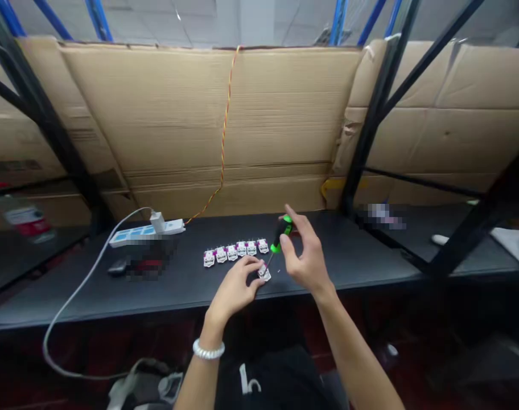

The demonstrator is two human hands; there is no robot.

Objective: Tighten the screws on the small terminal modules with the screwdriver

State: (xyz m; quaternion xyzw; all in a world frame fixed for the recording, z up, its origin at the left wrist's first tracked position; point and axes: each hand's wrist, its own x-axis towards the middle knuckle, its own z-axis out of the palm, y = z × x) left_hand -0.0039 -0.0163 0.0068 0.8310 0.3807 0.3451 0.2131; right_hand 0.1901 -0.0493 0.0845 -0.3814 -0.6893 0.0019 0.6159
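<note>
My left hand [238, 285] pinches a small white part [264, 274] against the dark bench top [353, 256]. My right hand [304, 253] grips a screwdriver with a black and green handle [281, 233], tilted so that its tip points down at that part. Just behind my left hand, several similar small white parts with pink tops [236, 251] lie in a row on the bench. A white bead bracelet [208, 350] is on my left wrist.
A white power strip [146, 232] with a plugged-in charger and a white cable lies at the left. A twisted red-yellow wire [223, 136] hangs down the cardboard backing [200, 114]. Black frame posts [370, 125] stand at the right. A bottle [27, 219] sits far left.
</note>
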